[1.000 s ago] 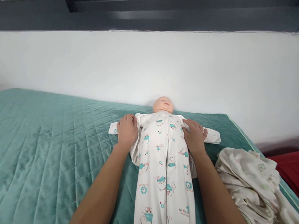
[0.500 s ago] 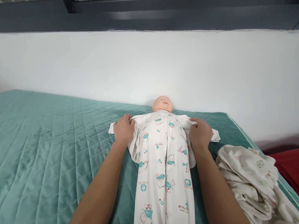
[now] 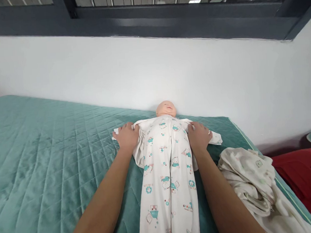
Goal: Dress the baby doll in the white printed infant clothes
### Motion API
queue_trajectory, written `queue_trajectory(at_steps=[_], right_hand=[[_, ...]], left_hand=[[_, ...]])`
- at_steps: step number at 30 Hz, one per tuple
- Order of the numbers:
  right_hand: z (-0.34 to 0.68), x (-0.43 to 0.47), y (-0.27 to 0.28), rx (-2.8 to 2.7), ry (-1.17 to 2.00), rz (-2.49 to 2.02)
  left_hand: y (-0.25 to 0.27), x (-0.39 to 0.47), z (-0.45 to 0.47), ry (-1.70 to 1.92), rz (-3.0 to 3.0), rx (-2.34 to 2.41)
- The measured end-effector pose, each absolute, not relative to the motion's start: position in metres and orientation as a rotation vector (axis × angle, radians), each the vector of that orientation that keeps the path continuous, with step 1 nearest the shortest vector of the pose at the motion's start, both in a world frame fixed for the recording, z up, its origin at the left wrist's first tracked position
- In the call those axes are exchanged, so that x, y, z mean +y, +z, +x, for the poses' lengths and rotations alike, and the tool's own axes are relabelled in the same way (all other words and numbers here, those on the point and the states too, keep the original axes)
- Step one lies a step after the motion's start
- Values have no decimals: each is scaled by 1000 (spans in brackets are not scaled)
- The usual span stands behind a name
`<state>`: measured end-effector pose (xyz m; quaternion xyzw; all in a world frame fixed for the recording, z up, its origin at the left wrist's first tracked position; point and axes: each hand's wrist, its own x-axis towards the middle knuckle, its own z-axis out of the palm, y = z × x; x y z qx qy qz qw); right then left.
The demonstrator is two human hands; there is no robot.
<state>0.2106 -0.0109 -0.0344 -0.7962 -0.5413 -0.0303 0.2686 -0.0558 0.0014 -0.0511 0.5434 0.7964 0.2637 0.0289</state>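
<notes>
A baby doll (image 3: 166, 108) lies on its back, its head against the wall. A long white baby romper (image 3: 163, 166) with teal and brown prints covers its body; whether the doll's arms are inside the sleeves is hidden. My left hand (image 3: 128, 136) is closed over the sleeve on the left, near the shoulder, and the pale cuff sticks out past it. On the other side, my right hand (image 3: 199, 136) curls round the right sleeve, whose end (image 3: 215, 138) shows beyond my fingers. White cloth folds (image 3: 139, 153) bunch under the left shoulder.
A crumpled cream printed cloth (image 3: 248, 181) lies right of my right forearm. Below is a green quilted bedcover (image 3: 54, 167). A white wall (image 3: 87, 71) and a dark barred window frame (image 3: 164, 22) stand behind. Past the bed's right edge is a red object (image 3: 302, 176).
My right hand has shifted slightly inward along its sleeve, toward the doll's shoulder, and more of the sleeve end shows. My left hand's fingers have spread a little over its sleeve. The view has turned slightly.
</notes>
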Motion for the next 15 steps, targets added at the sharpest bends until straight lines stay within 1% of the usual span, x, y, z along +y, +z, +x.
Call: queue_trajectory(at_steps=[3, 10, 15], right_hand=[[218, 2, -21, -1583, -52, -2269], [262, 27, 0, -1759, 186, -2378], [259, 25, 10, -1947, 117, -2310]], left_hand=[[-51, 1, -56, 838, 1679, 2455], [-53, 3, -57, 857, 1688, 2448], [-53, 5, -57, 860, 1674, 2436]])
